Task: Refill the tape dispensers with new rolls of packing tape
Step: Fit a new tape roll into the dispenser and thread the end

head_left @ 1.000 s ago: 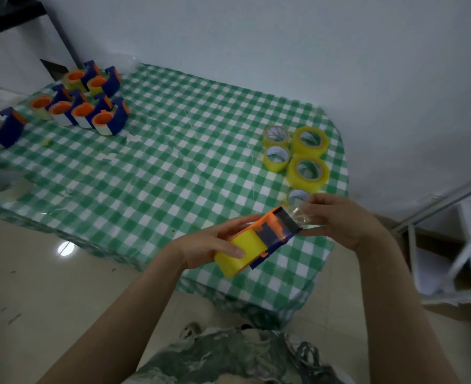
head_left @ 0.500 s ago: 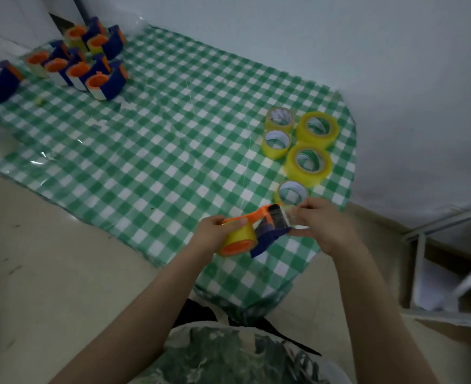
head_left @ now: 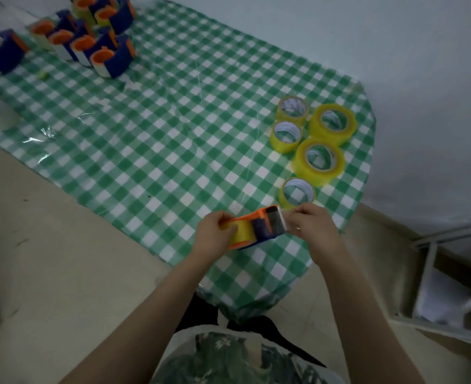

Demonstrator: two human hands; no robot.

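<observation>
Over the table's [head_left: 173, 134] near corner we grip the dispenser [head_left: 252, 227] by its yellow roll in our left hand [head_left: 215, 236], steadying it while our right hand [head_left: 309, 227] pinches the tape end at the cutter, probably threading it. Spare rolls [head_left: 318, 159] lie just beyond, within reach; other dispensers [head_left: 101, 48] stand at the far corner.

No legible text, brand or number anywhere; print inside the tape rolls' [head_left: 319, 159] cores too blurred to read.

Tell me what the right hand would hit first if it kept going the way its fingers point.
The right hand points left, so it meets the dispenser's blade end, which its fingertips already seem to pinch.
</observation>
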